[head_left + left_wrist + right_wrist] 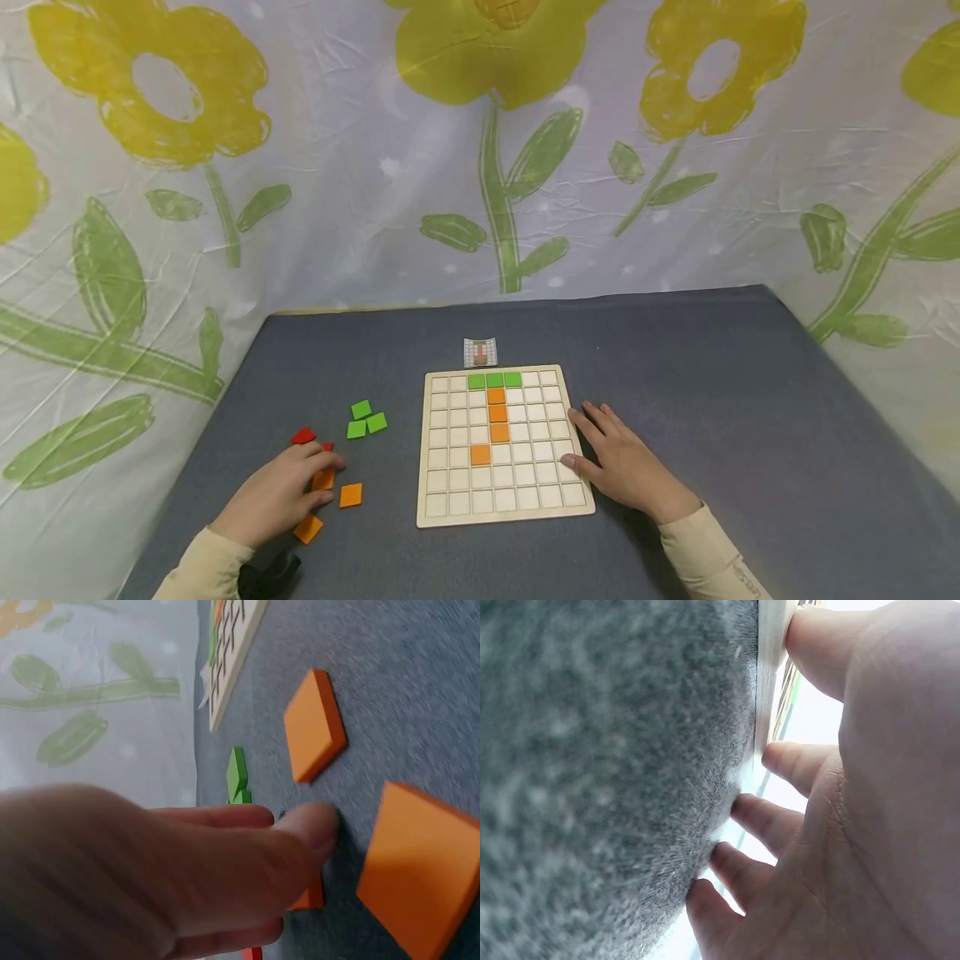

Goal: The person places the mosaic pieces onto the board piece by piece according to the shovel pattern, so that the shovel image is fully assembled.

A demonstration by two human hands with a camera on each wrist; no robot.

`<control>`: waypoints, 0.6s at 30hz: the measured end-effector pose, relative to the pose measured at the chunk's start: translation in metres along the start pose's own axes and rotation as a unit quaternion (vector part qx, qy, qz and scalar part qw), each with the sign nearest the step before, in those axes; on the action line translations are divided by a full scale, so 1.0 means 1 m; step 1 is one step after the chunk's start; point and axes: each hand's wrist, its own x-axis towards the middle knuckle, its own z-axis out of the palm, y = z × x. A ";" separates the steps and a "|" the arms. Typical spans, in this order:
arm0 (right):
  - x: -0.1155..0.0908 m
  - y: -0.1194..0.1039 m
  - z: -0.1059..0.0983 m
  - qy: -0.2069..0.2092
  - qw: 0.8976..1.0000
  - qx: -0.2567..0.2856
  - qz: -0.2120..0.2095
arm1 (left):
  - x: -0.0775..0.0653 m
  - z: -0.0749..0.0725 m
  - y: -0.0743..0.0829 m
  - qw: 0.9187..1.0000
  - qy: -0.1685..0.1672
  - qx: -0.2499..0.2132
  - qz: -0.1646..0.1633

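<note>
Orange tile (323,479): flat, thin, prob. sq., partly hidden.

Orange, green and red across tiles (351,495), gridded cream across the board (458,481), dark grey on the table (712,400), yellow-flowered white on the backdrop (337,167).

The left grip (176,866) partly hides an orange tile (313,895) near two more orange tiles (420,866).

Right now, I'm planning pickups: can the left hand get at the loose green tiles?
Probably yes: the left hand is close to the nearest green tile, with only dark tabletop between.
</note>
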 end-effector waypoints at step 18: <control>-0.001 0.001 0.000 -0.001 1.000 0.012 -0.001 | 0.006 -0.004 0.003 1.000 0.015 -0.001 0.011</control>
